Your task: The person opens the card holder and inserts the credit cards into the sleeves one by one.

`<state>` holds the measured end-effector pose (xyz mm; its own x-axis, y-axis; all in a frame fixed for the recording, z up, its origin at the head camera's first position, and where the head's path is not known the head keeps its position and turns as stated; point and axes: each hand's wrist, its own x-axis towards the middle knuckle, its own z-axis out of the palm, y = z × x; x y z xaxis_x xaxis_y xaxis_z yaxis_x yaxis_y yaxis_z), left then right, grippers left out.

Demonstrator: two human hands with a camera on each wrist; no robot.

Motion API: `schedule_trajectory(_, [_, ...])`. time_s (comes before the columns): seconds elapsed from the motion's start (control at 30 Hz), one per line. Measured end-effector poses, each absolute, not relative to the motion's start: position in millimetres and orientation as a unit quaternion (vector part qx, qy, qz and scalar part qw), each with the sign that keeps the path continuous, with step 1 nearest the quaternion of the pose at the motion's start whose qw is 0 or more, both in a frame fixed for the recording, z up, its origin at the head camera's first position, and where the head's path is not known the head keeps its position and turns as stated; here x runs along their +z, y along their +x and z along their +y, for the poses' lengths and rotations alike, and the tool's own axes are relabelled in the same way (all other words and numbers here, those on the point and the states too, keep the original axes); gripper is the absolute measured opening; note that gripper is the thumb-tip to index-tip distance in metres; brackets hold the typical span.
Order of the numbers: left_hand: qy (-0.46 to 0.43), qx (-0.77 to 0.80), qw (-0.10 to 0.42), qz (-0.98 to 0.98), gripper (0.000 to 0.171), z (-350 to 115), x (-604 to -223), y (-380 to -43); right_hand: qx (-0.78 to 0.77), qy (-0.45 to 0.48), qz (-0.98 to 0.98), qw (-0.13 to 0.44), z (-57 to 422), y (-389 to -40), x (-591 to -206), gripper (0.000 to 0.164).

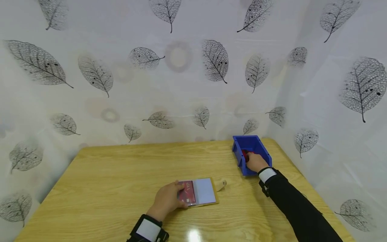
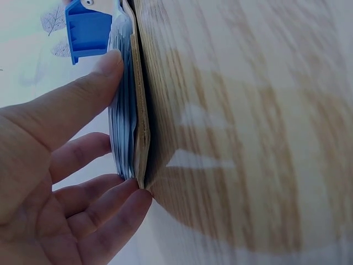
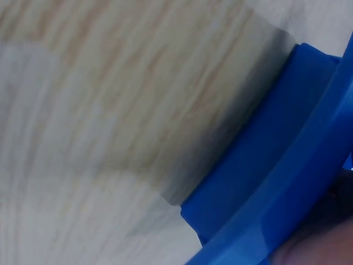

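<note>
An opened card holder (image 1: 206, 191) with clear plastic sleeves and a tan cover lies on the table, its snap strap (image 1: 222, 185) sticking out to the right. Under its left sleeve shows a red card (image 1: 188, 193). My left hand (image 1: 167, 200) holds the holder's left end; in the left wrist view the thumb rests on the stacked sleeves (image 2: 122, 105) and the fingertips touch their edge. My right hand (image 1: 257, 162) reaches into a blue bin (image 1: 244, 171), beside something red (image 1: 244, 154). Its fingertips are mostly hidden, so a grip cannot be made out.
The wooden table (image 1: 121, 174) extends to the left of the card holder. The blue bin stands near the table's back right corner. A white curtain (image 1: 187, 87) printed with grey leaves hangs behind and at the sides.
</note>
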<state>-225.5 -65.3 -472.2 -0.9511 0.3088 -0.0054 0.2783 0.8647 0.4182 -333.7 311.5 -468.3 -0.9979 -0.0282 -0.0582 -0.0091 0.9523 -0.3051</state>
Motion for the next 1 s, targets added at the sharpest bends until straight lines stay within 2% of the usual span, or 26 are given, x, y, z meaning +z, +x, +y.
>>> schedule_trajectory(0.2, [0.162,0.211,0.027,0.964,0.071,-65.4,-472.7,-224.6,-0.154,-0.003,0.988,0.033,309.4,-331.8,-464.6,0.021])
schedule_trajectory(0.43, [0.16,0.202,0.029,0.966,0.071,-65.4,-472.8,-224.8,-0.12,-0.023,0.992,-0.012,313.3,-331.0,-468.4,0.014])
schedule_trajectory(0.67, [0.156,0.207,0.032,0.965,0.071,-66.0,-471.6,-223.3,-0.115,-0.047,0.992,-0.037,313.8,-328.2,-469.2,0.041])
schedule_trajectory(0.77, [0.156,0.21,0.031,0.965,0.071,-66.4,-470.7,-222.3,-0.095,-0.058,0.992,-0.052,312.9,-328.9,-470.6,0.045])
schedule_trajectory(1.0, [0.151,0.213,0.028,0.965,0.071,-66.1,-469.6,-221.0,-0.03,-0.107,0.991,-0.078,307.0,-329.6,-465.4,0.027])
